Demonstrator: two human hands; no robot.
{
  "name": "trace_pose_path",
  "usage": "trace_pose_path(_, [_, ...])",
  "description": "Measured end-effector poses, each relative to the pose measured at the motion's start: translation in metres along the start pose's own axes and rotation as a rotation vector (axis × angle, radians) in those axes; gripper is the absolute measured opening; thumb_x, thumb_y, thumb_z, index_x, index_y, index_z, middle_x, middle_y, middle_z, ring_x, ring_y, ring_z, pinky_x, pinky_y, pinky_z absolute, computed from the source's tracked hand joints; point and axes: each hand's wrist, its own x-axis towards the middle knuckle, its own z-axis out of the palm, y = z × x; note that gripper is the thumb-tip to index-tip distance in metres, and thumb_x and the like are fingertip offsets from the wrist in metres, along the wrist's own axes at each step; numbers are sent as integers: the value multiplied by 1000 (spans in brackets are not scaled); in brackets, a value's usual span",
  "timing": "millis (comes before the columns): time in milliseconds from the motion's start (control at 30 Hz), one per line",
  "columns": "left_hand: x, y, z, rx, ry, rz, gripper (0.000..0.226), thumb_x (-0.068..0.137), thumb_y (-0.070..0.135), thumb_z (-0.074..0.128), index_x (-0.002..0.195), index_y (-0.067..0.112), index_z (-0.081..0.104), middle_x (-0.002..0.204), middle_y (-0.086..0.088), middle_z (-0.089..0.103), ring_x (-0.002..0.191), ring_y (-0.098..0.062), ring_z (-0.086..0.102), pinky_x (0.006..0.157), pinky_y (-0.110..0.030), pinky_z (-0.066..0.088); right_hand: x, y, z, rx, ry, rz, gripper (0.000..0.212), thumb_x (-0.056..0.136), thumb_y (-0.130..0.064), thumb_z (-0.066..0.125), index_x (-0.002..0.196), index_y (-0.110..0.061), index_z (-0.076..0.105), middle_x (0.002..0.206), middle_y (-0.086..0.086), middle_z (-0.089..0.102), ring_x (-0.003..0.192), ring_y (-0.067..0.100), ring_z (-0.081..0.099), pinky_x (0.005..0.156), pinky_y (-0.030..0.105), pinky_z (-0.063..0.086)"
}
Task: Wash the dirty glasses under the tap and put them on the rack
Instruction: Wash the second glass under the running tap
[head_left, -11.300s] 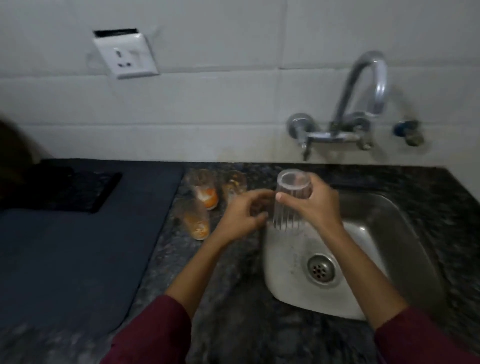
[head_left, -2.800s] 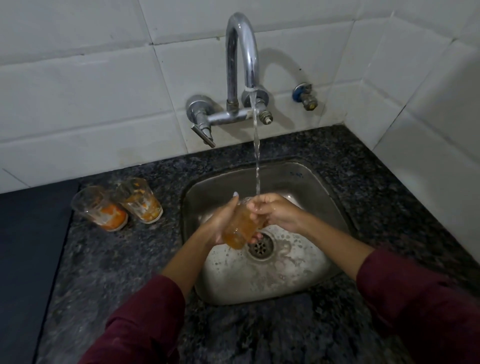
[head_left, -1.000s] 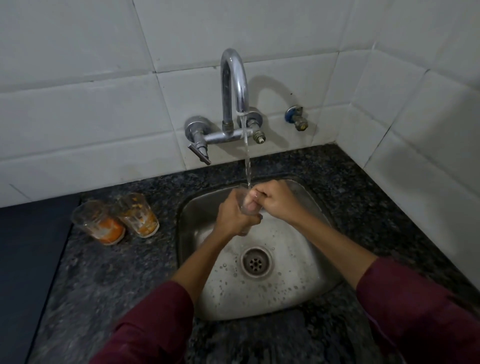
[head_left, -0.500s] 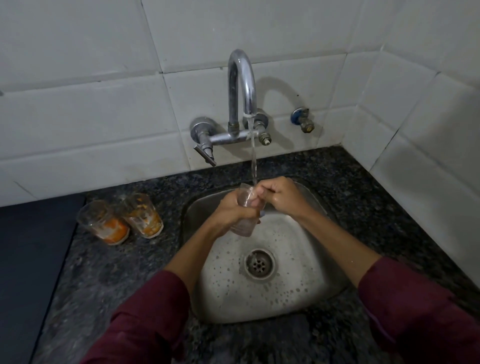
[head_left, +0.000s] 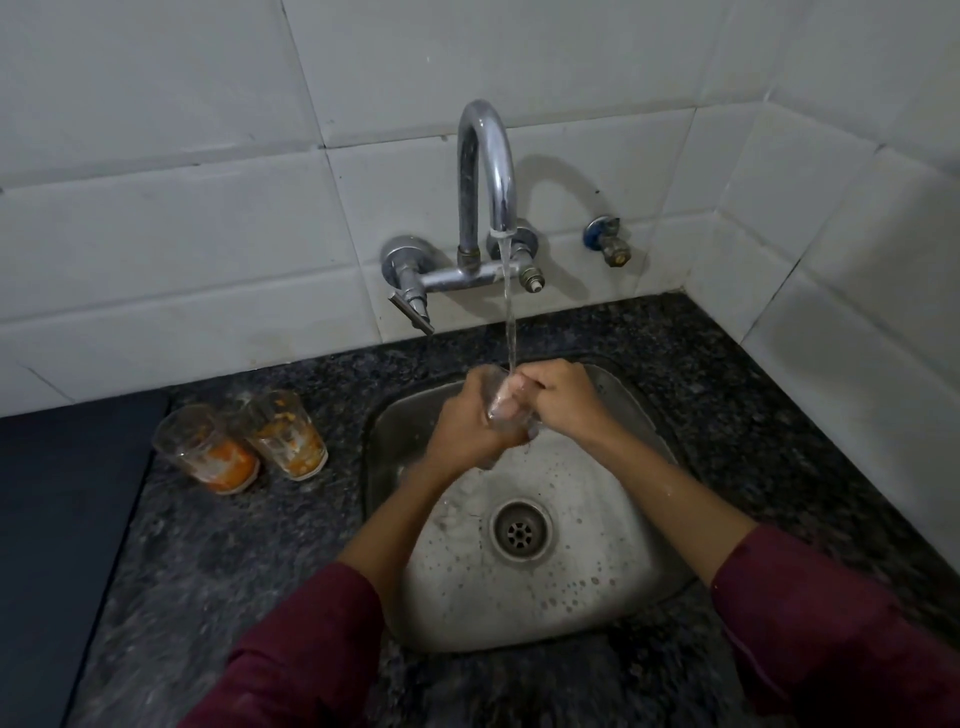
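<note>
A clear glass (head_left: 503, 402) is held over the steel sink (head_left: 613, 582), right under the running stream from the chrome tap (head_left: 485, 171). My left hand (head_left: 467, 426) grips the glass around its side. My right hand (head_left: 558, 400) holds its rim with the fingers curled into the mouth. Most of the glass is hidden by both hands. Two dirty glasses with orange residue, one (head_left: 205, 447) and another (head_left: 285, 431), stand upright on the dark granite counter (head_left: 234, 545) left of the sink. No rack is in view.
White tiled walls rise behind the sink and on the right. A dark blue mat (head_left: 57, 519) covers the counter at far left. A small valve (head_left: 608, 241) sticks out of the wall right of the tap. The drain (head_left: 519, 530) sits mid-basin among water drops.
Over the last second both hands have kept the glass under the stream with only a slight shift of the fingers. Earlier the glass held orange liquid; it now looks clear.
</note>
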Motion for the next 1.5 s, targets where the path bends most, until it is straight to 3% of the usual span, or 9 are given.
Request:
trace_pose_path(100, [4,-6,-16,-477,-292,-108,53,69,9,81,116,9,56,100,-10,67,83,-26,68,71,-40,58,-2,7,-6,123,-70,-173,20,93,-8,54,79,-10,69,73,5,71,64,2,67,66,18,52])
trace_pose_path(200, [2,0,-14,-475,-248,-131,44,70,-2,76,107,10,55,85,-8,64,68,-22,65,66,-38,57,-1,6,-6,87,-63,-181,21,92,-6,54,78,-6,70,72,6,72,60,-3,65,65,13,51])
trace_pose_path(567, [-9,-1,27,542,195,11,80,77,27,72,141,14,27,132,-16,51,106,-39,60,81,-45,50,2,-9,16,-245,91,180,22,89,-22,53,84,-11,72,91,13,71,89,29,65,84,40,53])
trace_pose_path(733, [-2,-9,0,-171,-52,18,81,59,39,84,127,19,45,115,-3,63,100,-19,64,81,-33,55,-3,-1,3,2,5,-21,19,90,-11,56,80,-8,72,79,12,74,71,21,70,73,29,56])
trace_pose_path(833, [1,-15,-9,-621,-275,18,59,67,14,83,116,1,54,101,-13,65,92,-24,65,79,-44,56,-7,1,-1,25,-74,-299,22,90,-12,55,81,-4,73,74,1,71,69,8,67,69,19,51])
trace_pose_path(933, [2,-15,-5,-594,-246,-11,36,65,2,75,99,2,61,82,-5,68,77,-19,67,72,-40,57,-6,2,1,26,-66,-322,22,90,-11,55,81,-5,73,74,2,71,70,10,69,68,20,54])
trace_pose_path(1133, [-3,-11,13,-124,18,-70,64,62,16,81,117,19,48,105,-1,65,96,-20,63,80,-31,53,-5,7,17,-85,5,-37,19,85,-12,60,72,-12,73,70,9,72,70,20,70,77,37,57])
trace_pose_path(1233, [-7,-7,22,-25,-57,-114,63,65,26,77,117,20,42,105,0,62,93,-19,62,80,-36,54,0,12,25,-97,57,154,27,91,-25,55,79,-9,73,74,11,73,76,23,70,82,36,55])
trace_pose_path(1500, [-20,-20,30,-688,-345,-653,14,82,27,67,91,16,69,82,-6,65,75,-18,62,72,-33,52,-9,40,36,293,-20,421,19,86,-1,53,80,-6,70,90,10,69,81,17,63,64,22,50])
